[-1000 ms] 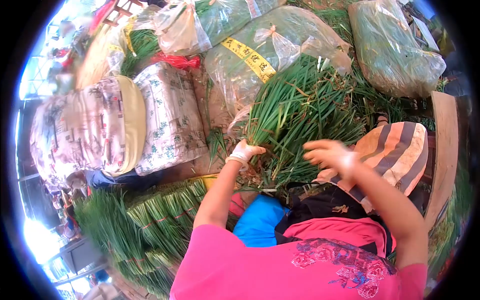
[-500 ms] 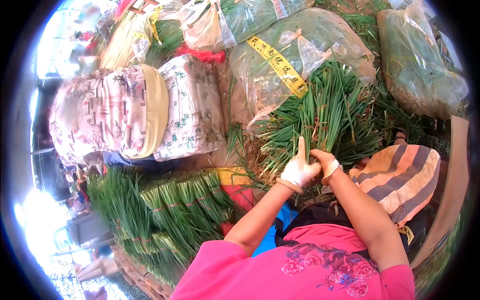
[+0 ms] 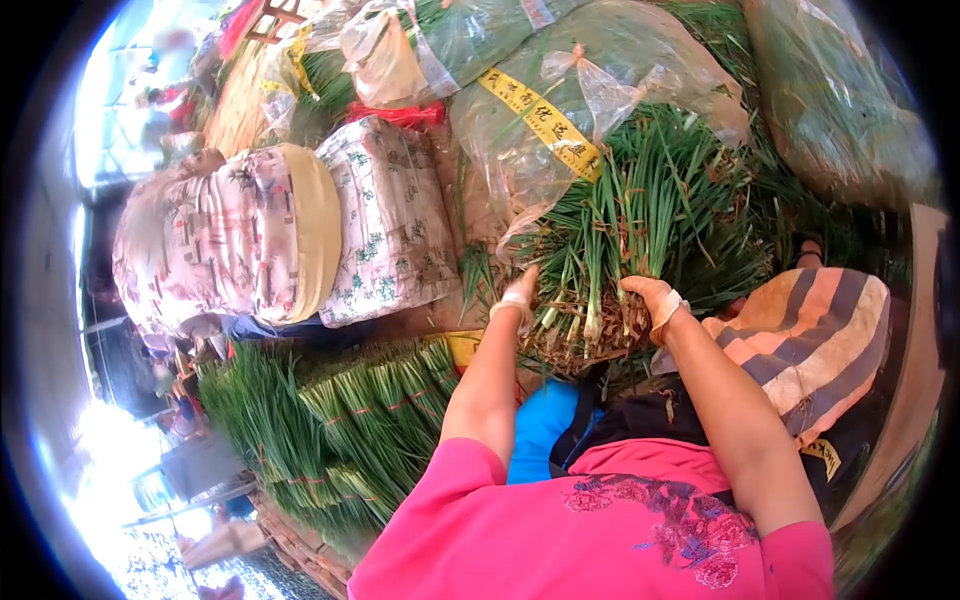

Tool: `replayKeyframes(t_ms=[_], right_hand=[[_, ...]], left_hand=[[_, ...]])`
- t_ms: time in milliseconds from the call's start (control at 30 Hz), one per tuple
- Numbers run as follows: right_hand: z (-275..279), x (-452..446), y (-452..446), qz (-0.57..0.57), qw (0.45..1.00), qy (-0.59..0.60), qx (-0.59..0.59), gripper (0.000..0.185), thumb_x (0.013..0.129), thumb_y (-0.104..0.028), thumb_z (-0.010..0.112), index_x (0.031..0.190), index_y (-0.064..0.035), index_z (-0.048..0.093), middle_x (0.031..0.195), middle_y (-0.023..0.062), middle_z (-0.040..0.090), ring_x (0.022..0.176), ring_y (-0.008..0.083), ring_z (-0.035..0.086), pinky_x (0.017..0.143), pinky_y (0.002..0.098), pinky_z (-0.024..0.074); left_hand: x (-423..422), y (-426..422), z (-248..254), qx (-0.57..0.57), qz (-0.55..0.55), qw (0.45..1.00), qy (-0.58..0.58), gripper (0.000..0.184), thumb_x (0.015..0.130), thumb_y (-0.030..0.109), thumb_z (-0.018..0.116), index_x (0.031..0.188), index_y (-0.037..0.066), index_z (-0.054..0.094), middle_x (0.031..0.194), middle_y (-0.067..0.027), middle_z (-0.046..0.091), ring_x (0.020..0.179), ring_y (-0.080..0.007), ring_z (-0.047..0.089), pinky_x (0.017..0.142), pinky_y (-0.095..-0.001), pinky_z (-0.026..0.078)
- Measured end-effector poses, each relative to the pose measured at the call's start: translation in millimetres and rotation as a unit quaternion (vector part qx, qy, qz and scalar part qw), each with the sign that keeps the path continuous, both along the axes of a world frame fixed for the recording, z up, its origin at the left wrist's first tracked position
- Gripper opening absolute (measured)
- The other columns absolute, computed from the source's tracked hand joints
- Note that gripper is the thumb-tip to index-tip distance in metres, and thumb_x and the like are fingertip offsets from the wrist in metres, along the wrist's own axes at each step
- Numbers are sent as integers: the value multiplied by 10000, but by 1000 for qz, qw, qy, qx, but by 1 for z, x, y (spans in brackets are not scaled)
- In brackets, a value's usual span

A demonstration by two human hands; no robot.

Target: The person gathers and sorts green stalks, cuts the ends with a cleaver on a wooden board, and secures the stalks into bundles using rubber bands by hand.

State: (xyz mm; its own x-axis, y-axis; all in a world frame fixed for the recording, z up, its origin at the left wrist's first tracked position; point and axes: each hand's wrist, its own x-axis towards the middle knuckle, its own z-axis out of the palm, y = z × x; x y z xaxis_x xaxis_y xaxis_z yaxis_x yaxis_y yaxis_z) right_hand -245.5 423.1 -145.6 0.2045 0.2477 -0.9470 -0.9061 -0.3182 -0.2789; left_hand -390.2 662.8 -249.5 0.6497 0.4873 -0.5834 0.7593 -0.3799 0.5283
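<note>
A large pile of loose green chives point(image 3: 665, 190) lies in front of me, their pale stem ends and brown, dirty roots point(image 3: 585, 335) facing my body. My left hand point(image 3: 520, 293), in a whitish glove or wrap, is at the left edge of the stem ends; its fingers are mostly hidden. On the other side, my right hand point(image 3: 650, 298) has its fingers curled against the stems. A light band circles the right wrist.
Tied chive bundles point(image 3: 385, 395) are stacked at left. Behind the pile lies a clear plastic bag point(image 3: 680, 65) with yellow tape point(image 3: 540, 120). Patterned bales point(image 3: 385, 220) stand left. A striped sack point(image 3: 810, 340) is at right, beside a wooden board point(image 3: 890, 400).
My hands were close together over the stems and have moved apart, the left one going left and up. More of the roots and stem ends shows between them. The view has shifted slightly.
</note>
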Motion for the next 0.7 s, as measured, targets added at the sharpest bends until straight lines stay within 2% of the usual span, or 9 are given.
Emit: replayKeyframes(t_ms=[200, 267, 300, 400, 467, 567, 600, 667, 700], right_hand=[[14, 5, -1, 13, 999, 39, 9, 416, 785, -338, 680, 1145, -135, 642, 1254, 107, 550, 977, 228, 547, 850, 413, 432], [15, 5, -2, 18, 999, 42, 9, 419, 774, -332, 683, 1147, -146, 642, 1258, 101, 543, 966, 234, 546, 851, 424, 427], [13, 6, -3, 24, 999, 40, 17, 421, 774, -329, 681, 1152, -149, 639, 1251, 97, 548, 974, 234, 548, 849, 425, 427], [6, 5, -7, -17, 997, 63, 35, 370, 780, -287, 677, 1100, -103, 640, 1094, 103, 611, 859, 233, 591, 760, 414, 472], [3, 4, -8, -61, 993, 85, 48, 322, 788, -247, 675, 1042, -53, 644, 943, 111, 669, 738, 233, 633, 672, 402, 516], [3, 5, -12, -72, 988, 111, 75, 334, 788, -260, 672, 1038, -41, 641, 944, 105, 674, 705, 235, 630, 668, 397, 515], [3, 7, -14, -70, 988, 110, 77, 338, 788, -264, 672, 1038, -38, 639, 939, 102, 675, 691, 234, 626, 659, 395, 513], [-19, 8, -20, -37, 991, 94, 89, 374, 793, -297, 670, 1069, -48, 632, 906, 91, 680, 641, 236, 610, 632, 392, 505], [-31, 7, -21, -20, 992, 86, 95, 392, 795, -314, 669, 1085, -53, 628, 889, 85, 682, 616, 236, 602, 618, 390, 501]], left_hand=[[-28, -24, 0, -157, -1, 980, 120, 769, 829, 607, 433, 1414, 124, 309, 1295, -106, 521, 1185, -287, 491, 958, -377, 403], [-29, -30, 1, -305, 241, 917, 84, 834, 808, 679, 418, 1407, 105, 333, 1253, -129, 564, 1164, -295, 516, 946, -374, 414], [-31, -33, 2, -373, 311, 867, 109, 915, 765, 713, 458, 1422, 91, 315, 1371, -178, 442, 1270, -316, 410, 997, -393, 356], [-46, -31, -22, -333, 193, 913, 133, 775, 839, 680, 389, 1414, 163, 341, 1450, -51, 350, 1294, -271, 348, 1055, -421, 287], [-64, -39, -96, -616, 571, 537, 80, 885, 798, 733, 370, 1461, 162, 238, 1515, -76, 189, 1388, -313, 156, 1102, -479, 168], [-66, -52, -112, -693, 711, 111, 48, 771, 855, 672, 316, 1438, 169, 295, 1484, -33, 273, 1363, -287, 223, 1098, -519, 159], [-56, -56, -97, -717, 666, 206, 22, 784, 844, 693, 313, 1427, 170, 317, 1465, -48, 304, 1343, -288, 261, 1090, -512, 190], [-12, -84, 17, -703, 492, 512, -50, 812, 822, 734, 307, 1405, 171, 362, 1427, -78, 367, 1301, -292, 336, 1074, -498, 251], [5, -97, 61, -687, 441, 573, -69, 828, 811, 754, 304, 1393, 171, 385, 1408, -93, 398, 1281, -294, 373, 1066, -491, 281]])
